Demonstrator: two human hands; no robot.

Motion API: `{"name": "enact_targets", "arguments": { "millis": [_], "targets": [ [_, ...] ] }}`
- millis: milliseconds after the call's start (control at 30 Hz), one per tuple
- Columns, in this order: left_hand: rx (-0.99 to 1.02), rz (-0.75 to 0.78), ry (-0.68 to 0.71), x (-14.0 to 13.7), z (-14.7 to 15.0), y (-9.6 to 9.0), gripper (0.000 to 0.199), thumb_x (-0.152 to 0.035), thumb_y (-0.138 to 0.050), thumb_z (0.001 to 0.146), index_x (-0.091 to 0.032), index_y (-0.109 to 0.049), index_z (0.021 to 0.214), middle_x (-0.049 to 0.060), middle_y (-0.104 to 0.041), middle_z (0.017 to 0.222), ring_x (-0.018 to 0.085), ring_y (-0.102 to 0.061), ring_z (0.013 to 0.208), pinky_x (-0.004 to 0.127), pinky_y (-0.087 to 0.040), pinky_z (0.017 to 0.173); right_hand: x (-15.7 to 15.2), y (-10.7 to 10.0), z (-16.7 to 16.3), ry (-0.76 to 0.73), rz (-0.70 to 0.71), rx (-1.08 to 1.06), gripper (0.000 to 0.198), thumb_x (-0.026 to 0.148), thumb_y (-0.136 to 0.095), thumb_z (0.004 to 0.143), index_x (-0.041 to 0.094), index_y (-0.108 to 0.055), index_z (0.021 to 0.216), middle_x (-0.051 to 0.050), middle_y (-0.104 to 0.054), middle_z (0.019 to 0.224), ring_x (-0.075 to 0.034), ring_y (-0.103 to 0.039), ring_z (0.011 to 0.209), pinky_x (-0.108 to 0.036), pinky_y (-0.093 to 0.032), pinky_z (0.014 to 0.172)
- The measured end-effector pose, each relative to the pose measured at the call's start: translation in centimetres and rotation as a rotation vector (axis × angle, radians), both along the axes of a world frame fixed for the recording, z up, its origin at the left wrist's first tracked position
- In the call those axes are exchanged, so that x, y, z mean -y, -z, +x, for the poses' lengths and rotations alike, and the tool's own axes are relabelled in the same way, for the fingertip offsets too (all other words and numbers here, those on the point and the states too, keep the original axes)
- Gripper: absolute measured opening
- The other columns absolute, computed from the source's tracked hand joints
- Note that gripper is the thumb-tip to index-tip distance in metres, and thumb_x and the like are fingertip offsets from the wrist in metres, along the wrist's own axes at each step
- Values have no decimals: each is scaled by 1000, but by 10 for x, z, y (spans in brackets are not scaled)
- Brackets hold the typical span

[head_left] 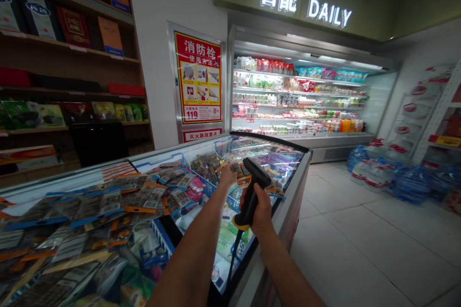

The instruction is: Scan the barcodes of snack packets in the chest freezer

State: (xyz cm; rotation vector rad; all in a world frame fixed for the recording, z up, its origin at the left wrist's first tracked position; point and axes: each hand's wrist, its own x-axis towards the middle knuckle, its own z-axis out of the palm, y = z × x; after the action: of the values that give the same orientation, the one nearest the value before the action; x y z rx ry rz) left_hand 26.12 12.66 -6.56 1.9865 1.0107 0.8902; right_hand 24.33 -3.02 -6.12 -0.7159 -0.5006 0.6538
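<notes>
My right hand (pixel 261 208) is wrapped round the grip of a black and yellow handheld barcode scanner (pixel 248 199). Its head tilts up and away from me, and a black cable (pixel 234 259) hangs from the handle. Stretched out further, my left hand (pixel 228 176) is closed at the edge of a dark plastic packet (pixel 236 167) in the far part of a chest freezer; its fingertips are partly hidden. More dark packets (pixel 207 166) lie just left of that hand. Between my forearms, green and white bags (pixel 225 237) show inside the freezer.
Flat packets with blue and orange edges (pixel 108 201) cover the near left of the freezer. Its grey rim (pixel 297 172) runs along the right. Big water bottles (pixel 412 184) stand on the tiled floor (pixel 345 244). A lit refrigerated display (pixel 298 100) and wooden shelves (pixel 68 47) are behind.
</notes>
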Motion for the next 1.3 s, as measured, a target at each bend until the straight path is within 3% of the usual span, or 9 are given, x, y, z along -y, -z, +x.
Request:
{"name": "enact_targets", "arguments": {
  "millis": [133, 233, 467, 567, 667, 900, 1000, 1167, 1300],
  "targets": [
    [25, 0, 0, 6, -3, -4, 39, -14, -48, 73, -12, -51, 111, 15, -58, 111, 22, -55, 100, 30, -39, 83, 0, 1, 0, 8, 0, -4, 29, 43, -55, 69, 15, -55, 61, 1, -53, 44, -10, -47, 35, -21, -36, 32],
    [15, 38, -25, 6, -25, -8, 38, -14, -47, 73, -12, -52, 111, 15, -58, 112, 22, -54, 102, 31, -38, 85, 0, 0, 1, 3, 7, 0, 28, 43, -55, 68, 15, -55, 62, 2, -53, 44, -9, -45, 33, -21, -35, 31],
    [-147, 226, -214, -3, -128, -15, 17, -11, -59, 58, -18, -61, 73, 13, -64, 92, 27, -54, 99, 35, -35, 89, 1, 0, 0, -48, 10, -8, 27, 42, -60, 64, 16, -55, 67, 1, -56, 50, -10, -48, 36, -21, -39, 31],
    [-218, 192, -304, -5, -162, -18, 15, -5, -60, 51, -18, -54, 53, 13, -65, 75, 32, -56, 93, 45, -35, 86, 1, 0, -1, -58, 34, 13, 27, 41, -59, 65, 16, -55, 74, 2, -57, 51, -10, -49, 37, -21, -40, 32],
    [-310, 146, -273, -4, -178, -21, 21, 2, -56, 46, -18, -51, 45, 14, -64, 67, 36, -58, 89, 51, -33, 85, 2, 0, -3, -58, 46, 21, 27, 40, -59, 66, 17, -56, 78, 3, -57, 51, -11, -49, 38, -21, -40, 32],
    [-66, -5, -136, -14, -180, -19, 19, -3, -58, 49, -22, -58, 48, 7, -62, 58, 24, -61, 74, 34, -41, 78, 1, 0, -7, -79, 19, 40, 27, 42, -59, 65, 15, -56, 66, 0, -58, 52, -10, -49, 37, -21, -39, 31],
    [-39, 24, -95, -20, -180, -15, 17, -5, -59, 49, -22, -59, 49, 6, -61, 57, 23, -61, 73, 32, -43, 76, 0, 1, -7, -88, 8, 46, 28, 42, -58, 66, 14, -57, 65, 0, -57, 50, -10, -49, 37, -21, -39, 32],
    [-399, 173, 58, -21, -181, -17, 41, 2, -55, 44, -23, -69, 73, 8, -67, 81, 26, -60, 85, 35, -41, 81, -1, 3, -5, -91, 16, 77, 28, 42, -56, 68, 14, -58, 65, 0, -56, 46, -11, -48, 35, -21, -37, 31],
    [-780, 314, 169, -12, -182, -29, 52, -4, -51, 55, -25, -65, 100, 6, -65, 103, 24, -56, 96, 33, -40, 85, -1, 4, -5, -118, 23, 65, 28, 43, -58, 67, 14, -59, 68, 0, -56, 47, -11, -49, 36, -21, -36, 32]
  ]
}}
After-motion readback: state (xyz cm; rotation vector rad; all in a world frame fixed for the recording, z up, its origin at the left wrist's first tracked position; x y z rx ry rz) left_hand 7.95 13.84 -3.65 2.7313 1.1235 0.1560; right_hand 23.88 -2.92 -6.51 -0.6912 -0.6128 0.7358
